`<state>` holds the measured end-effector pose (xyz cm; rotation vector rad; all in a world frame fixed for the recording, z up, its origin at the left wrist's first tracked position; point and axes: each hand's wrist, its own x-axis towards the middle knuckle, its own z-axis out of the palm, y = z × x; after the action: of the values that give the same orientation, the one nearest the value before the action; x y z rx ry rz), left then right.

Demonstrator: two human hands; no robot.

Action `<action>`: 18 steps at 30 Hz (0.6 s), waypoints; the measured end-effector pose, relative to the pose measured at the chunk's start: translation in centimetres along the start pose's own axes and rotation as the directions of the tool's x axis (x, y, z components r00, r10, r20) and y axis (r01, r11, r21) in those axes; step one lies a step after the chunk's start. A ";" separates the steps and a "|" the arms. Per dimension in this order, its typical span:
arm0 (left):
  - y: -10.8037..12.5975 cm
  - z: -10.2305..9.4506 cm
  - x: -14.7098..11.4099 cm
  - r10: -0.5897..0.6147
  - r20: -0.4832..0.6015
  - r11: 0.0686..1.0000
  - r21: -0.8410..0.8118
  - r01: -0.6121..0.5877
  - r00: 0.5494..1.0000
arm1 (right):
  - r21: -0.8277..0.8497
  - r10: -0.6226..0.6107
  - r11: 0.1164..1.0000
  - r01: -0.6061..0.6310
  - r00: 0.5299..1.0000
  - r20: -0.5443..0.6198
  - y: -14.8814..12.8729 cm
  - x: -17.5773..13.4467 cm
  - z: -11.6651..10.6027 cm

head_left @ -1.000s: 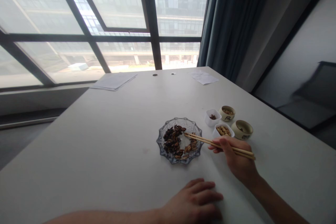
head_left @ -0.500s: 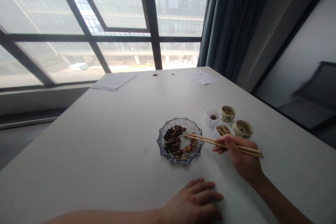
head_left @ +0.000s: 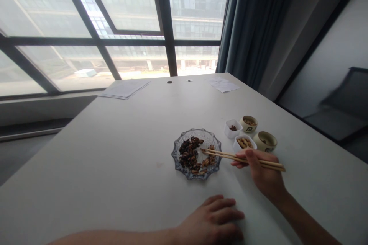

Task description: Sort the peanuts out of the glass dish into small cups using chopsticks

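A pair of wooden chopsticks [head_left: 230,155] is held in my right hand [head_left: 266,172], fingers closed round them. Their tips reach over the scalloped glass plate [head_left: 176,166]; whether they pinch a piece is too small to tell. Dark dried pieces [head_left: 188,153] cover the plate's left side, and lighter brown striped pieces [head_left: 209,159] lie on its right and front. My left hand [head_left: 212,218] lies on the table in front of the plate, fingers spread, with nothing in it.
Right of the plate stand a white cup with a few dark pieces [head_left: 233,134], a white cup of tan pieces [head_left: 244,143] and two cream round cups [head_left: 248,124]. Papers [head_left: 125,89] lie at the far left of the white table [head_left: 129,141], a crumpled sheet [head_left: 223,84] far right.
My right hand and the chopsticks have shifted slightly left, their tips a little lower over the plate. My left hand and the cups have not moved.
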<state>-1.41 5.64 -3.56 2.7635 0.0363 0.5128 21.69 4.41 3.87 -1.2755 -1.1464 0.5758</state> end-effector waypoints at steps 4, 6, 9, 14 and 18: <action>0.0 0.1 0.0 0.007 -0.026 1.000 -0.001 -0.007 1.000 | -0.004 -0.022 1.000 0.022 0.996 -0.082 -0.6 0.0 0.1; 0.0 0.1 0.0 0.006 -0.031 1.000 -0.002 -0.006 0.999 | -0.036 -0.063 0.998 0.058 0.986 -0.152 -1.2 0.2 -0.2; 0.0 -0.1 0.1 -0.002 -0.004 1.000 -0.018 0.002 1.000 | -0.124 -0.154 0.984 0.125 0.952 -0.266 -1.9 1.0 -1.5; 0.1 -0.4 0.1 -0.014 0.100 0.998 -0.057 0.020 0.995 | -0.236 -0.244 0.960 0.152 0.868 -0.432 -2.0 2.5 -3.8; 0.0 -0.2 0.0 -0.013 0.086 0.998 -0.059 0.018 0.996 | -0.212 -0.226 0.966 0.146 0.874 -0.430 -1.8 2.7 -4.3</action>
<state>-1.53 5.71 -3.38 2.7213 0.0222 0.3850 26.09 4.44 6.90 -1.3384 -0.9223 0.0224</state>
